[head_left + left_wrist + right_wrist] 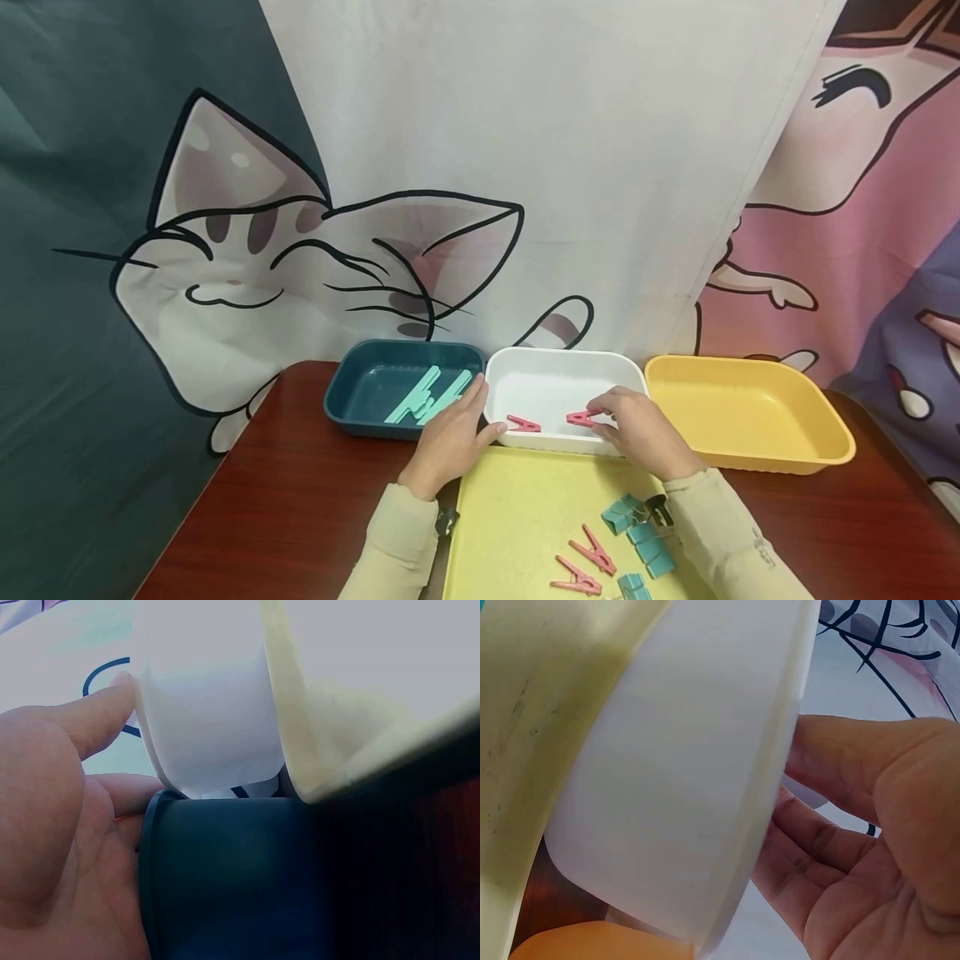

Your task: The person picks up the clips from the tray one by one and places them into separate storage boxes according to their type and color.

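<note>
My right hand (637,427) reaches over the front rim of the white bin (555,442) and pinches a pink clothespin (579,418) inside it. A second pink clothespin (523,424) lies to its left on the bin's floor. In the right wrist view, the bin's wall hides the fingertips of my right hand (862,832). My left hand (453,437), fingers extended, rests where the dark teal bin (352,421) meets the white one. In the left wrist view, the thumb of my left hand (45,817) is at the white rim. Mint-green bag clips (415,396) lie in the teal bin.
On the yellow tray (517,508) in front lie two pink clothespins (594,550) and several teal binder clips (651,550), near my right forearm. A yellow bin (750,417) stands right of the white one. Behind the wooden table (247,492) hangs a cartoon-printed curtain (585,167).
</note>
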The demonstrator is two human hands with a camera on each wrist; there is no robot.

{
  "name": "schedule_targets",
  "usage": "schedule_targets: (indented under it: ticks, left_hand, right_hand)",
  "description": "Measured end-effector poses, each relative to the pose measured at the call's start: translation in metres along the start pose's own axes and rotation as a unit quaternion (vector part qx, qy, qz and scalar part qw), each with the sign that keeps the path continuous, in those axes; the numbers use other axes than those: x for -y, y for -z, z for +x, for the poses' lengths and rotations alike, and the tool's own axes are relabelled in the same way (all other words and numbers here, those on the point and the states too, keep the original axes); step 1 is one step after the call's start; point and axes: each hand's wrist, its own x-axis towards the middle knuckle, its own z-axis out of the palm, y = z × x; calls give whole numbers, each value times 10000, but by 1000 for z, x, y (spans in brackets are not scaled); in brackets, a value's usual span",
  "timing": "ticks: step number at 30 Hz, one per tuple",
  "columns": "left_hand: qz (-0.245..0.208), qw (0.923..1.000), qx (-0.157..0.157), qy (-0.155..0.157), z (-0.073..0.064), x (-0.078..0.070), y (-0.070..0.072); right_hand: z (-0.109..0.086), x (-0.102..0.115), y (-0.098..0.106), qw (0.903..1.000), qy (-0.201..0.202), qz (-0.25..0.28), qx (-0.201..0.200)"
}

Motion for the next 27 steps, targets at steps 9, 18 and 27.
schedule_targets:
  ticks: [9,18,27]
  left_hand:
    - [-21,10000,-1,88,0,-1,0]
    - [4,9999,-7,110,0,-1,0]
    - [-22,10000,-25,55,0,-1,0]
  right_hand:
    - [6,-7,-2,9998,-75,34,172]
    - [11,-13,-6,9980,-356,209,473]
    - [19,-21,-12,9945,-540,413,801]
